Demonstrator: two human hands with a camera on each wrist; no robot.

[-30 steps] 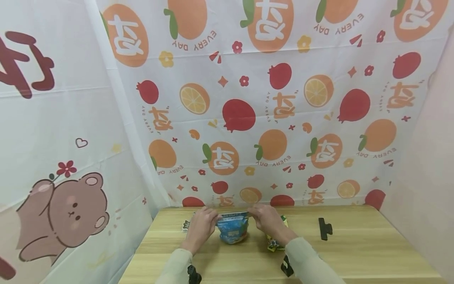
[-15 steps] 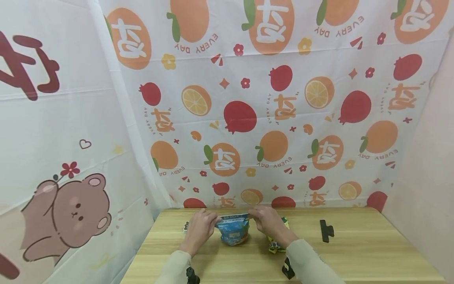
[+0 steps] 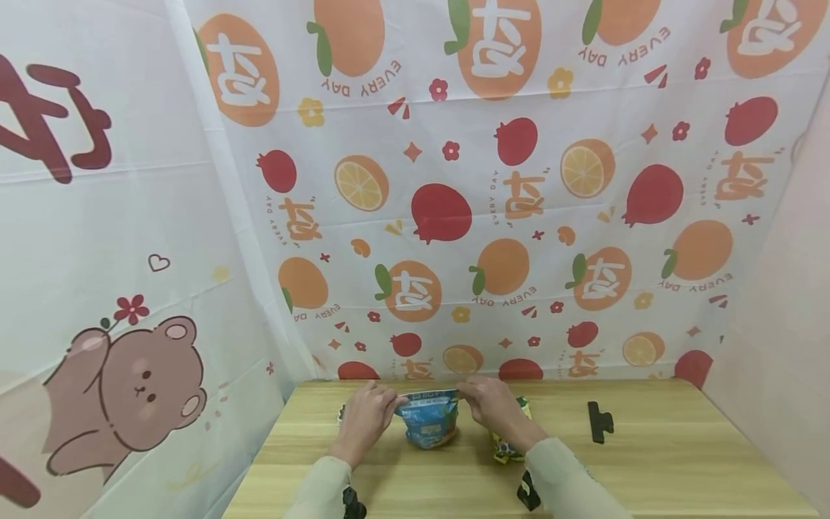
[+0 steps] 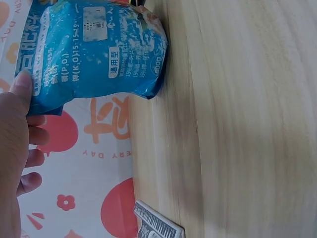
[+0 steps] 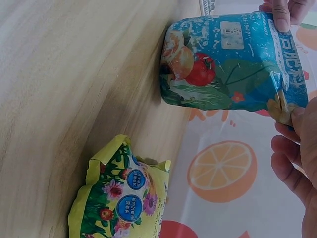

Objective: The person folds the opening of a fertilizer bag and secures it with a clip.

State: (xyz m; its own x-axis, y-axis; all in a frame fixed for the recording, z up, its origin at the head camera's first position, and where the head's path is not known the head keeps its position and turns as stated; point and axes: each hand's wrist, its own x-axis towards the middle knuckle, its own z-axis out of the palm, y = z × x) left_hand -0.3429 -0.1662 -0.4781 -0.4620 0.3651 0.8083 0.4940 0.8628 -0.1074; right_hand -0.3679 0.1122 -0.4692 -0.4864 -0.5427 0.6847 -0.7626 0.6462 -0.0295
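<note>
A blue fertilizer bag point(image 3: 431, 424) stands upright on the wooden table, its flat top edge stretched between two hands. My left hand point(image 3: 365, 418) pinches the left corner of that edge; in the left wrist view the thumb point(image 4: 22, 89) presses on the bag's printed face. At the opposite corner, my right hand point(image 3: 496, 407) pinches the top with thumb and finger. Vegetables are printed on the lower part of the bag point(image 5: 200, 69) in the right wrist view. Partly hidden under the right forearm lies a yellow flower-printed packet point(image 5: 126, 198).
On the wooden table point(image 3: 674, 447), a black clip point(image 3: 599, 422) lies to the right. A small item with a piano-key pattern point(image 4: 157, 223) lies near the back edge, left of the bag. A fruit-printed cloth point(image 3: 441, 216) hangs behind the table.
The head view has shifted slightly. Both hands keep hold of the bag's top corners, and the bag stays in nearly the same place.
</note>
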